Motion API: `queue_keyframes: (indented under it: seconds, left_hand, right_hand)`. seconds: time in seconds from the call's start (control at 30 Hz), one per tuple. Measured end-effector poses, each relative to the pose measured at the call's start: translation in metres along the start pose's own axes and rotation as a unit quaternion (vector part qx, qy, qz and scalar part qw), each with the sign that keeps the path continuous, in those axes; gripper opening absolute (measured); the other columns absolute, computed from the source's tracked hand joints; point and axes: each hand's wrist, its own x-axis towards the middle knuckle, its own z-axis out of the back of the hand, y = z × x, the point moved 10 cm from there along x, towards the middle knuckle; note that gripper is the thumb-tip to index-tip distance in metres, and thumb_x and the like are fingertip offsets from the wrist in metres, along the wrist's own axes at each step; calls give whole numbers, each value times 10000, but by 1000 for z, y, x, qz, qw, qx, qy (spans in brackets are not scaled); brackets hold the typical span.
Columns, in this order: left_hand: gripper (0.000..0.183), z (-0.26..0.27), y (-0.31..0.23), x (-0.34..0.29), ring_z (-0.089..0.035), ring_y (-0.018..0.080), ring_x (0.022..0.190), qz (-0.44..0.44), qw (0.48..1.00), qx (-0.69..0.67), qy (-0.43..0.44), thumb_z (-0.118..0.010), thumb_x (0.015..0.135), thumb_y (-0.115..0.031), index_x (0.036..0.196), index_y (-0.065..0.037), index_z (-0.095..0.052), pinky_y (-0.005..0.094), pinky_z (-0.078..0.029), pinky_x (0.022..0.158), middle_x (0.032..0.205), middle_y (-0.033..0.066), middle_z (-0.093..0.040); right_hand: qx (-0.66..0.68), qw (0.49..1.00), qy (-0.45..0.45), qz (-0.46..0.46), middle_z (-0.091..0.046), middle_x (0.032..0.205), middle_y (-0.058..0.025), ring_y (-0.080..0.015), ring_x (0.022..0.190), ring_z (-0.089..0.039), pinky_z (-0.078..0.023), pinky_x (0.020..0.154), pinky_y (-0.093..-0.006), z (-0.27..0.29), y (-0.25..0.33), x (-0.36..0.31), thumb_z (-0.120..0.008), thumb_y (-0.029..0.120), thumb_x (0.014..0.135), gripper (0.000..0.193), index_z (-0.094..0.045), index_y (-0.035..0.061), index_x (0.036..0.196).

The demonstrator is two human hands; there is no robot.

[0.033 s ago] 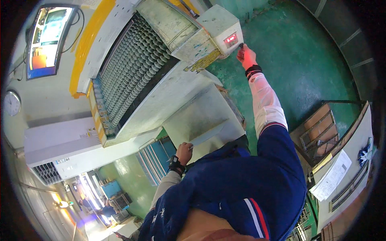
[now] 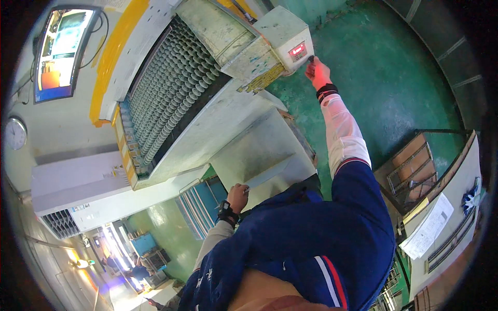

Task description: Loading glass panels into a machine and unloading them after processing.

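Stretched out to the far right, my right hand (image 2: 318,72) pinches a small dark knob (image 2: 310,59) at the edge of a white control box (image 2: 293,44). A red lit display (image 2: 298,51) glows on the box's face beside my fingers. My left hand (image 2: 237,197), with a dark band and device at the wrist, is closed at the corner of a thin grey panel (image 2: 270,173) in front of my body. To the left of the box, rows of grey rollers (image 2: 174,85) fill the bed of a conveyor machine.
A lit screen (image 2: 62,52) hangs at the upper left, above a wall clock (image 2: 15,133). Blue-edged boards (image 2: 199,207) lean beyond my left hand. On the right stand a rack (image 2: 412,168) and a table holding a paper sheet (image 2: 429,225). People work at the far lower left.
The red display's lit characters look slightly different. Both hands stay in place.
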Motion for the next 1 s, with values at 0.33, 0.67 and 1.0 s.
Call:
queue_keyframes:
  seconds: [0.33, 0.67, 1.0]
  left_hand:
    - [192, 3, -1, -1, -571, 356, 904, -2, 1000, -11, -17, -598, 794, -133, 970, -114, -674, 426, -476, 795, 940, 140, -614]
    - [206, -1, 2, -1, -570, 364, 913, -4, 1000, -17, -13, -595, 788, -137, 979, -126, -673, 431, -472, 807, 939, 148, -608]
    - [211, 0, 0, -2, -564, 362, 918, -4, 1000, -18, -7, -594, 795, -148, 992, -128, -666, 432, -471, 809, 945, 143, -601]
  right_hand:
    - [20, 1000, 10, -1, -552, 702, -27, -162, 585, -536, -477, 582, -348, -4, 3, -8, -577, 313, 904, 243, -553, 73, 881]
    - [11, 1000, -12, -9, -537, 679, -16, -161, 582, -530, -482, 590, -352, -2, 1, -5, -571, 303, 907, 230, -552, 75, 882]
    - [18, 1000, 16, -10, -547, 693, -16, -157, 585, -536, -491, 589, -348, -1, -1, 1, -568, 311, 908, 232, -565, 79, 896]
